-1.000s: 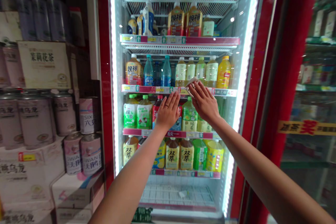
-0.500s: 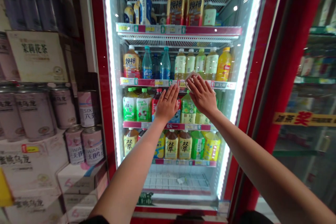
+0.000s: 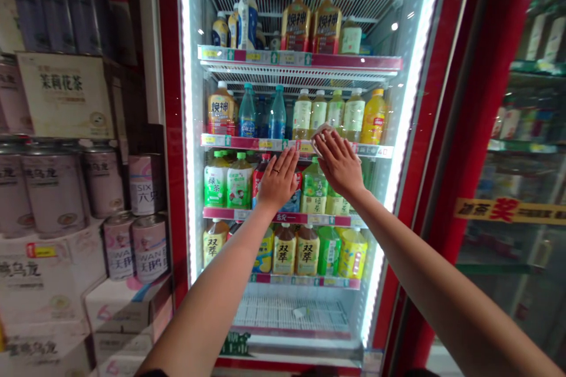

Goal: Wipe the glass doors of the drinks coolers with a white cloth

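Observation:
Both my arms reach forward to the glass door [image 3: 375, 23] of a lit drinks fridge. My left hand [image 3: 278, 181] lies flat against the glass with its fingers stretched out, a ring on one finger. Beneath my right hand [image 3: 341, 166] is a crumpled white cloth [image 3: 325, 127], pressed to the glass under the flat fingers; its edges show at the fingertips and beside the hand. Behind the door, green tea bottles [image 3: 314, 185] stand near both hands, and pale-labelled bottles [image 3: 302, 115] are on the shelf above.
Red frame [image 3: 174, 100] surrounds the door. At left, drink cans [image 3: 150, 247] and cartons [image 3: 66, 94] are stacked close beside the fridge. Another glass-fronted fridge with a yellow strip [image 3: 508, 210] stands at right. Bottles fill several shelves; a small white piece [image 3: 300, 311] lies on the bottom rack.
The view has tilted and shifted slightly, so the shelves sit a little lower. Both hands stay in nearly the same places on the glass, the cloth still under my right hand.

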`<state>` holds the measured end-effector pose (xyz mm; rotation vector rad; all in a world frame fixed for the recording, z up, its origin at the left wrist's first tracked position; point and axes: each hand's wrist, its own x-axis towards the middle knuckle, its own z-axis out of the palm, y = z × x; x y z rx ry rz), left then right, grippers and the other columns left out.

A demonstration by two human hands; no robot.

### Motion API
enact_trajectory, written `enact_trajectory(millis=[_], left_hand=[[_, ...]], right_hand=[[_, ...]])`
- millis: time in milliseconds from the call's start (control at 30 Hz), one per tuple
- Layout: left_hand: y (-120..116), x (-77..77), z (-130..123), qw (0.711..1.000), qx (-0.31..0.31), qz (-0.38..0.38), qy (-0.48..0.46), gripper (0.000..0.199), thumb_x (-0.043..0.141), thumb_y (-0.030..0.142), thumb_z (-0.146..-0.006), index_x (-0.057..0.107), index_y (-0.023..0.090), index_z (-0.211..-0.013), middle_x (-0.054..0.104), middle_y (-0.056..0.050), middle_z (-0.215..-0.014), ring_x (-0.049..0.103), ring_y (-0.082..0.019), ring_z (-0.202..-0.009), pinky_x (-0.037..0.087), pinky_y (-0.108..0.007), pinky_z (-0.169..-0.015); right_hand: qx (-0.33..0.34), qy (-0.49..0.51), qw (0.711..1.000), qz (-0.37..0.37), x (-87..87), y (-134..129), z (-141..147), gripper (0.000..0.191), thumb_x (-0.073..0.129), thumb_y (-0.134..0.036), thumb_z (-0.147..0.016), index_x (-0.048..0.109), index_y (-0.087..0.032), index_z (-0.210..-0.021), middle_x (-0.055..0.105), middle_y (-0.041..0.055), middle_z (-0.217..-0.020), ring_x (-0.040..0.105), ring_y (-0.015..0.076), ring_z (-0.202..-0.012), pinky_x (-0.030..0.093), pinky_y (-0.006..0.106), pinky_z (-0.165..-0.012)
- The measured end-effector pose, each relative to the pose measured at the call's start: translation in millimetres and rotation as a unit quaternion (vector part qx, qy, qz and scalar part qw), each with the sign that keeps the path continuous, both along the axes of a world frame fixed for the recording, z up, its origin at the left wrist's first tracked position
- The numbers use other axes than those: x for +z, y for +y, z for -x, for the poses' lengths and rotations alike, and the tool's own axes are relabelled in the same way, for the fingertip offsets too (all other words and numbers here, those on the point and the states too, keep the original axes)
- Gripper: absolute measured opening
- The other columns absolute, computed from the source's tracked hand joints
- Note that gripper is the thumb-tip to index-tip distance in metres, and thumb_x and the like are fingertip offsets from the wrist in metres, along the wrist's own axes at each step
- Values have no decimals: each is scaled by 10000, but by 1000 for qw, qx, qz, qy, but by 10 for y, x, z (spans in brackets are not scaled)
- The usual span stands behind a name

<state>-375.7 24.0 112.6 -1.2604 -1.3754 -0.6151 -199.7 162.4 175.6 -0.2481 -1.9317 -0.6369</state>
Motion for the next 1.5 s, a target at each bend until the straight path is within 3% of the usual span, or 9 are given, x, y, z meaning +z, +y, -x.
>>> enact_trajectory(millis=[167,433,667,867,1067,1233,1400,1500], left_hand=[[5,-1,9,1000,-2,-4,9,844,392,219,-1094,-172,222,-1722,205,-57,-1816,255,-223,-1684,190,-481,-1417],[4,4,-106,999,-8,-36,-18,844,377,189,-1087,-161,223,-1737,273,-76,-1808,283,-220,-1680,242,-496,-1405],[205,120,-452,999,-24,-35,-32,824,353,174,-1083,-135,191,-1747,276,-75,-1816,256,-199,-1687,255,-430,-1411],[450,125,-737,998,-58,-8,-21,802,343,199,-1086,-102,163,-1752,244,-57,-1826,213,-186,-1698,230,-402,-1419],[598,-13,-670,998,-45,38,-12,828,381,210,-1075,-93,154,-1752,178,-61,-1834,146,-217,-1704,168,-453,-1434],[631,-51,-646,999,-37,28,-3,836,381,232,-1090,-142,137,-1736,212,-87,-1825,171,-227,-1701,192,-449,-1429],[613,-55,-662,1000,-9,8,14,856,389,244,-1095,-192,136,-1714,172,-64,-1827,183,-212,-1702,193,-431,-1424],[604,-58,-672,1000,12,-7,28,840,389,264,-1101,-158,114,-1720,163,-67,-1824,194,-206,-1701,186,-414,-1421]], right_hand=[[1,-34,999,-6,-50,99,-207,778,426,-323,-1127,-43,-414,-1741,281,-27,-1812,278,281,-1677,313,562,-1359],[7,9,1000,-4,166,186,-168,786,401,-346,-1138,-118,-405,-1725,216,-11,-1829,238,297,-1688,322,595,-1355],[0,-57,998,-39,10,264,-362,808,438,-316,-1128,-94,-425,-1727,252,-25,-1815,272,276,-1678,329,558,-1355],[-2,24,1000,-3,-32,458,-466,758,387,-320,-1139,-80,-405,-1731,282,4,-1811,292,303,-1670,342,598,-1344],[-10,50,998,28,47,424,-335,743,342,-339,-1138,-103,-414,-1727,190,-35,-1834,231,327,-1685,299,626,-1354],[-8,-6,1000,-9,-60,371,-405,732,364,-336,-1141,-41,-406,-1747,276,-35,-1811,244,297,-1685,304,576,-1365],[4,8,999,-32,-229,584,-615,774,423,-303,-1133,-40,-416,-1742,288,-29,-1806,297,290,-1668,346,571,-1350],[6,56,998,-15,-175,697,-639,765,413,-294,-1134,-38,-414,-1741,249,-26,-1818,285,303,-1670,342,589,-1349]])
